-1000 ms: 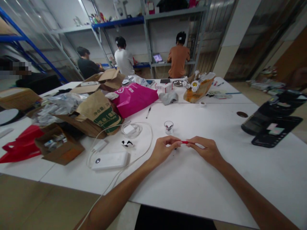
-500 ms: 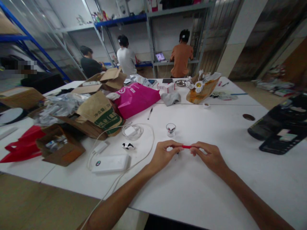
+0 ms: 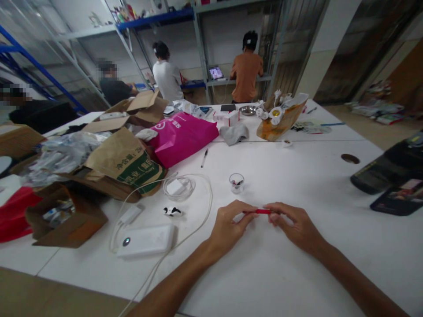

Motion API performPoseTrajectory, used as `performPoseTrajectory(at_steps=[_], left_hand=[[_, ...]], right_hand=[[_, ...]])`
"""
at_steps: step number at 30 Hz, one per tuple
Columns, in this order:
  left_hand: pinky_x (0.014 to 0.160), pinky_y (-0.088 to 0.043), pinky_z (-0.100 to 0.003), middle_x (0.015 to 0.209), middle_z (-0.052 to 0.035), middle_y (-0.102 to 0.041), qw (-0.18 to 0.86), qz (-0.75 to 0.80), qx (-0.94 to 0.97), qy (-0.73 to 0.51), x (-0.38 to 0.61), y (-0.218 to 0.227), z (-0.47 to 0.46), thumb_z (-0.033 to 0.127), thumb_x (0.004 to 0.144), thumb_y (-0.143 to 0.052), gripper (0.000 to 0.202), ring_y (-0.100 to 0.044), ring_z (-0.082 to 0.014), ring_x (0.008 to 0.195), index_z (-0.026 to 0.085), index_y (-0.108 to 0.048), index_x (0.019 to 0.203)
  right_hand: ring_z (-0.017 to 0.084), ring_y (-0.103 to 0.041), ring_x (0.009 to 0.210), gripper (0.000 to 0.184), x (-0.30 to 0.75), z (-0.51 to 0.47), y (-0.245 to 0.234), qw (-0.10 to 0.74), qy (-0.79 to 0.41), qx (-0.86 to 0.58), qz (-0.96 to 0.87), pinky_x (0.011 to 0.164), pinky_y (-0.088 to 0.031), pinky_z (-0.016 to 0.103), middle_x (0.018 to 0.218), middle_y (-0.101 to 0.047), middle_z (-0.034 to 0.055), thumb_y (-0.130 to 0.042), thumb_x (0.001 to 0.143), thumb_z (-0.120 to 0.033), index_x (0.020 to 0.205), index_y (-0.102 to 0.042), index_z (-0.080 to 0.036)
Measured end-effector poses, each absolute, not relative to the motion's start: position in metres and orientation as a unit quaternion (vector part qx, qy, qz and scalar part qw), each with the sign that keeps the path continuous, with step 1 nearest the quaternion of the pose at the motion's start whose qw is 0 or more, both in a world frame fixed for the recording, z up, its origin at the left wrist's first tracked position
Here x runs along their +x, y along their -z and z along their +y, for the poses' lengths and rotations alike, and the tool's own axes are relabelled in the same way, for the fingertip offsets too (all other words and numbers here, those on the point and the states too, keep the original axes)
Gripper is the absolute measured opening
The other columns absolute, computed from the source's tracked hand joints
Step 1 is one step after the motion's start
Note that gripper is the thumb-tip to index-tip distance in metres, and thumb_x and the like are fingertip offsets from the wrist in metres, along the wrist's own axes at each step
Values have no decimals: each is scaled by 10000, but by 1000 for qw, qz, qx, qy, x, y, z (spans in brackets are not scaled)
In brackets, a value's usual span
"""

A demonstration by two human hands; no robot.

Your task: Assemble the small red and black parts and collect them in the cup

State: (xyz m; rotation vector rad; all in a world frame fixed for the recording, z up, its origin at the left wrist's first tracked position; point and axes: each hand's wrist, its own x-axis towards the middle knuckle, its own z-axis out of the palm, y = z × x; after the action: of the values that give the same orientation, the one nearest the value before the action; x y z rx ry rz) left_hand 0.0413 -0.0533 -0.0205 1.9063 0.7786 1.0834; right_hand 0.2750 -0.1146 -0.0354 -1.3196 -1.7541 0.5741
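Observation:
A short, thin red stick-like piece [image 3: 263,211] is held level above the white table [image 3: 284,273]. My left hand [image 3: 233,224] pinches its left end between thumb and fingers. At its right end, my right hand [image 3: 292,222] grips it the same way, fingertips close to those of the left. The exact kind of the red piece does not show. Just beyond my hands stands a small clear glass cup [image 3: 237,183] with a few small dark and red bits in it.
To the left lie a white power bank [image 3: 147,241], a coiled cable [image 3: 185,187] and a small black-and-white object [image 3: 172,211]. Farther back are a pen [image 3: 204,158], a magenta bag [image 3: 185,136] and cardboard boxes. A phone [image 3: 398,197] leans at right. Several people sit beyond.
The view has shifted slightly, so the items at left appear farther left and lower. Both hands still hold the red piece, with the fingertips a little lower in view.

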Motion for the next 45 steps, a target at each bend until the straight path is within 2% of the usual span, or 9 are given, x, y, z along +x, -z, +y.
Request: performPoseTrajectory(at_steps=[3,8,14,17,22,29,38,43,45], left_hand=[[858,-617,-319,975,-66,-828,403,327,743,-423,41,20,-50,343,973,-786,154,-774,-205,883,225,-846,1051],[858,-624,-339,972,-77,-827,403,317,755,-408,41,20,-49,381,970,-788,186,-777,-218,886,218,-843,1042],[866,-632,-346,1005,-103,-814,340,227,801,-437,42,25,-51,275,1025,-709,140,-771,-210,944,212,-832,1051],[844,-628,-336,989,-105,-806,305,199,818,-446,40,27,-48,232,1025,-699,127,-761,-202,933,200,-817,1058],[850,-627,-349,1009,-108,-809,302,201,822,-439,36,28,-45,261,1029,-701,145,-759,-207,938,199,-804,1110],[852,-632,-364,992,-118,-804,301,202,822,-440,36,31,-52,307,1045,-678,172,-757,-214,927,198,-811,1046],[855,-612,-392,961,-130,-782,206,175,870,-413,33,26,-49,262,1081,-568,226,-727,-236,927,192,-782,1059],[877,-604,-405,1013,-146,-776,176,174,868,-430,32,28,-41,259,1080,-572,269,-726,-243,952,187,-750,1268],[894,-600,-403,1031,-142,-777,184,193,848,-459,28,26,-36,275,1086,-567,260,-732,-242,989,202,-765,1238]], right_hand=[[147,-738,841,296,278,-114,37,450,-187,-525,-698,773,-592,249,981,-769,32,-710,1008,-400,1260,-735,-246],[147,-719,809,174,283,-112,33,450,-193,-486,-724,779,-572,271,920,-758,37,-609,1073,-350,1088,-738,-234],[82,-534,572,441,277,-117,27,426,-216,-521,-707,607,-428,235,632,-575,-27,-488,1126,-408,757,-616,-203],[81,-514,549,405,276,-117,28,422,-232,-525,-702,568,-414,229,627,-564,-38,-504,1119,-436,818,-648,-207],[120,-622,752,210,280,-114,34,430,-157,-478,-750,708,-486,246,877,-685,14,-601,1079,-411,1038,-683,-222],[118,-568,666,314,271,-113,36,420,-118,-498,-749,668,-454,254,771,-628,4,-481,1123,-384,888,-612,-223],[94,-434,563,471,261,-112,35,433,-193,-532,-702,543,-370,237,637,-478,-30,-445,1119,-503,752,-484,-209],[151,-608,644,450,266,-120,17,431,-161,-521,-719,618,-495,279,709,-631,27,-462,1110,-498,781,-606,-228],[194,-677,701,382,290,-134,10,452,-90,-554,-693,666,-541,319,781,-696,62,-552,1069,-528,842,-684,-251]])
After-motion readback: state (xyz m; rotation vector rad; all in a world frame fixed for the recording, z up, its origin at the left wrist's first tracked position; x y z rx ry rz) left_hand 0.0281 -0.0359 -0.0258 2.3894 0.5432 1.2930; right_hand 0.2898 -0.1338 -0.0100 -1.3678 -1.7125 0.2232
